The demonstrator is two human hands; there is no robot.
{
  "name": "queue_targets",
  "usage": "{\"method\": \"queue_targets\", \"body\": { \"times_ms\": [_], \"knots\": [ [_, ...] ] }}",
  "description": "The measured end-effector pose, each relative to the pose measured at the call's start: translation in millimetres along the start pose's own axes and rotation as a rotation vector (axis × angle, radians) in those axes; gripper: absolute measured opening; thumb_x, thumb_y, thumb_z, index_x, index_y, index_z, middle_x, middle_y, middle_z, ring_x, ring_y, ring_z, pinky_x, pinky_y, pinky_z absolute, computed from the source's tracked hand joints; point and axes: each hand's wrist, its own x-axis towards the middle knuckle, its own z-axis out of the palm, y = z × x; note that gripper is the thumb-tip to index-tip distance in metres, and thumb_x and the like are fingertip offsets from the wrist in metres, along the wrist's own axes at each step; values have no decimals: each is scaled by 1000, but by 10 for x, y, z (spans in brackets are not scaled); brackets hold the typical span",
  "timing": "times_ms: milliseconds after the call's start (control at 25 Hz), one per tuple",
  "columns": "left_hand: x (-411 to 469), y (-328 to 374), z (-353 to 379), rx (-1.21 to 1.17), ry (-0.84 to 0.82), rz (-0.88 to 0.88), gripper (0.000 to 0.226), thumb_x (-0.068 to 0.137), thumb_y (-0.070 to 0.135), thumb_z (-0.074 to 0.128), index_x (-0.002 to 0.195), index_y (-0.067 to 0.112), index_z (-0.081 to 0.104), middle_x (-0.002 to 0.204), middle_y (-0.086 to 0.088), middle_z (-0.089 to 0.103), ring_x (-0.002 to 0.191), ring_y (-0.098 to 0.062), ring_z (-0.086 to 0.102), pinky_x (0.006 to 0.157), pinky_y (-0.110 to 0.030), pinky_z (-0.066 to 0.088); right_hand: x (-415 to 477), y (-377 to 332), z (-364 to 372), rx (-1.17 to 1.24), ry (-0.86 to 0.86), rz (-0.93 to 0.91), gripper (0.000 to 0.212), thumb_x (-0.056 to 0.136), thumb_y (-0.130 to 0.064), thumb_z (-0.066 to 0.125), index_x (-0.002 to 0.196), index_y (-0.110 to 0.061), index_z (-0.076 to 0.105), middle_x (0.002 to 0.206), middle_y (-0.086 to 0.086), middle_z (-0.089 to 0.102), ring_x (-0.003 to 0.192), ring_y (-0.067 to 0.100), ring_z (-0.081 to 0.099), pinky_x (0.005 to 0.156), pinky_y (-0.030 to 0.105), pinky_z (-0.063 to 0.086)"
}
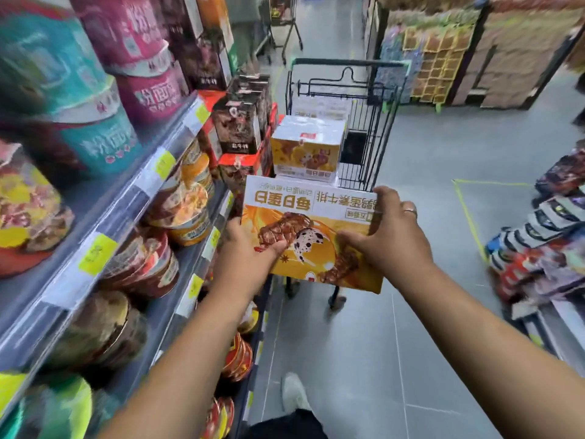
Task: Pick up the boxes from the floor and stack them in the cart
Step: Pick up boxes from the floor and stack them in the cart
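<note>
I hold an orange and white printed box (pixel 311 217) in the air in front of me, its print upside down. My left hand (pixel 250 251) grips its left edge and my right hand (pixel 391 236), with a ring on one finger, grips its right edge. Just beyond the box stands a black wire cart (pixel 380 122). A similar orange and white box (pixel 305 150) sits in the cart on top of others. The held box hides the cart's near end.
Shelves of noodle bowls and boxed goods (pixel 126 201) line the left side. Stacks of packaged goods (pixel 544 236) sit at the right. Yellow tape (pixel 468 213) marks the grey floor. My white shoe (pixel 294 394) shows below. Another cart (pixel 285 23) stands far down the aisle.
</note>
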Motion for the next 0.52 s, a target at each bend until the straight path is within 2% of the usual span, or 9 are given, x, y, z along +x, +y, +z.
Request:
{"method": "queue_targets", "body": {
  "times_ms": [120,320,520],
  "knots": [
    [713,138,219,-22,-51,-20,83,79,45,74,139,12,27,132,-10,56,116,-31,56,92,-39,46,703,-67,187,-24,-5,47,87,69,-52,78,139,-34,29,129,9,40,108,32,57,88,41,48],
    [1876,337,573,66,-101,-41,84,78,45,75,137,8,27,134,-13,54,118,-34,54,94,-41,46,1847,-65,502,59,-22,94,82,67,-48,81,133,-33,35,126,8,41,103,29,60,88,37,50],
    [2777,411,1022,120,-90,-93,75,77,44,77,123,4,32,127,-19,55,113,-36,55,88,-39,45,2858,35,818,72,-88,37,79,71,-45,80,134,-28,35,128,10,40,100,29,60,85,34,48]
  ]
}}
